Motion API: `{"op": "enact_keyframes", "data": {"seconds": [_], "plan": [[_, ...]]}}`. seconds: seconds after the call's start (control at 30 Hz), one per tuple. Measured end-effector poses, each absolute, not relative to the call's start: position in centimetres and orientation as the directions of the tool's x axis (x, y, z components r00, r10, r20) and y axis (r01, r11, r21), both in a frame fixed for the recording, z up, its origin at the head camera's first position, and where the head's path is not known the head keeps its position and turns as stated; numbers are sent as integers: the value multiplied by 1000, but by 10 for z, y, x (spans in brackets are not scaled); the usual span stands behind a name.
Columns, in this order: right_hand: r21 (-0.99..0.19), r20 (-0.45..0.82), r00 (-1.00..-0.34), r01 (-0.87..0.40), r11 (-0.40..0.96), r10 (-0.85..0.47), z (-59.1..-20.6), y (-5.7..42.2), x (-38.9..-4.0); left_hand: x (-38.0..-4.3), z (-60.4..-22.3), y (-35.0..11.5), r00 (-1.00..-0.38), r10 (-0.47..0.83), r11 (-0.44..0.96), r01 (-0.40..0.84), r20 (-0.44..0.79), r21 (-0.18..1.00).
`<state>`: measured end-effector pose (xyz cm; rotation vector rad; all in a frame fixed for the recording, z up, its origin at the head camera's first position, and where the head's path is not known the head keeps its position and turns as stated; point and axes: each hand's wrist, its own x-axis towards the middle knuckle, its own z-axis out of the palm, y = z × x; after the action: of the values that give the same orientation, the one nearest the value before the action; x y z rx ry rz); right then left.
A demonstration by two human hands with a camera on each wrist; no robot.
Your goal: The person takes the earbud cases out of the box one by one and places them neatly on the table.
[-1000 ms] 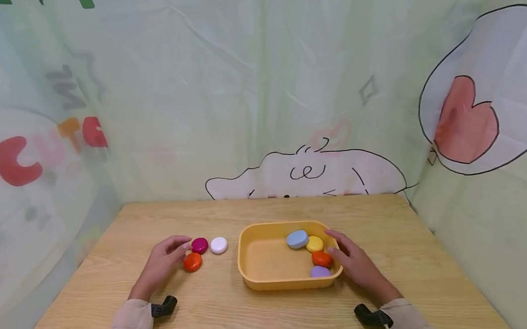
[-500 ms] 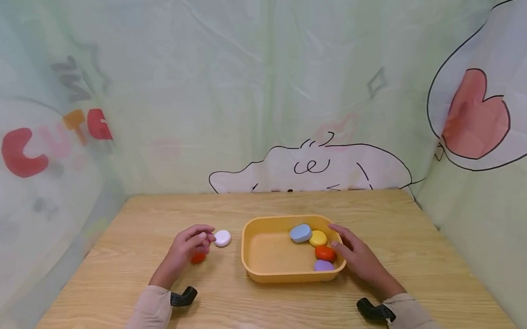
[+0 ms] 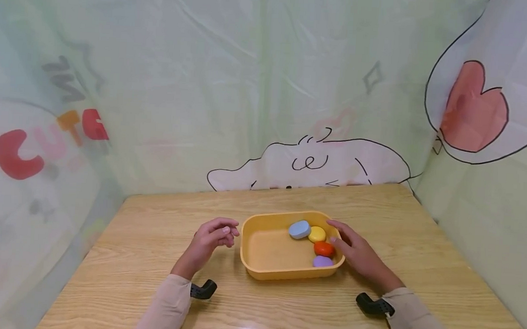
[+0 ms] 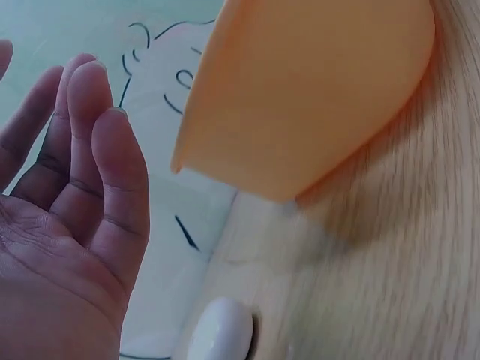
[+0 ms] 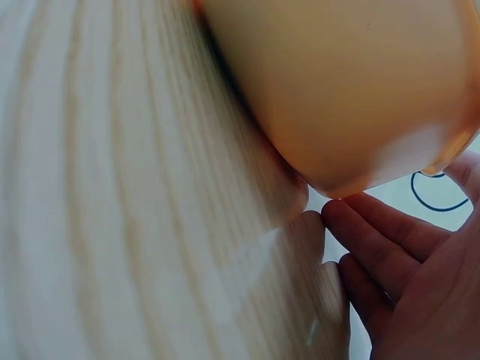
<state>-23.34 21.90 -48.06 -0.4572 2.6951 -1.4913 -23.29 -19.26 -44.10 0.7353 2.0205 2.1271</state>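
Note:
My left hand [image 3: 211,239] hovers just left of the yellow-orange tray [image 3: 280,273], its fingers loosely bent. Nothing shows between them in the left wrist view, where a glossy white rounded piece [image 4: 221,334] rests on the table beyond the hand. From the head that white piece, a magenta one and a red one are hidden by the left hand. At the tray's right end, my right hand [image 3: 355,250] holds the wall, thumb over the rim and fingers outside. Inside the tray lie a light blue piece [image 3: 300,229], a yellow piece [image 3: 317,235], a red piece [image 3: 324,249] and a purple piece [image 3: 323,261].
The wooden table [image 3: 256,308] meets a printed curtain [image 3: 181,105] at the back and on both sides. Black straps with a camera mount [image 3: 203,289] sit on both wrists. The tray's left half shows bare floor.
My left hand has moved right, from beside the magenta and red pieces to near the tray's left wall, covering the loose pieces. My right hand stays at the tray.

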Motion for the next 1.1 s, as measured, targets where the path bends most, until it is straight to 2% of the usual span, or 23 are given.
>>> {"op": "enact_keyframes", "data": {"seconds": [0.13,0.37,0.5,0.73,0.93,1.1], "plan": [[-825,119,-958,-241,511,-261,-481,219,-234,-236,-433,-179,-862,446,-87,228,243,970],[-837,134,-952,-257,484,-275,-484,220,-232,-250,-418,-156,-838,516,36,231,180,972],[-839,119,-956,-242,487,-269,-484,218,-232,-258,-409,-146,-820,559,69,191,121,979],[-817,113,-960,-236,526,-256,-476,219,-237,-276,-396,-125,-807,590,111,107,21,988],[-829,139,-951,-264,494,-275,-477,218,-233,-282,-394,-113,-784,620,105,61,-18,993],[-830,140,-953,-261,493,-269,-477,217,-232,-287,-392,-99,-755,655,133,73,-32,988]]}}
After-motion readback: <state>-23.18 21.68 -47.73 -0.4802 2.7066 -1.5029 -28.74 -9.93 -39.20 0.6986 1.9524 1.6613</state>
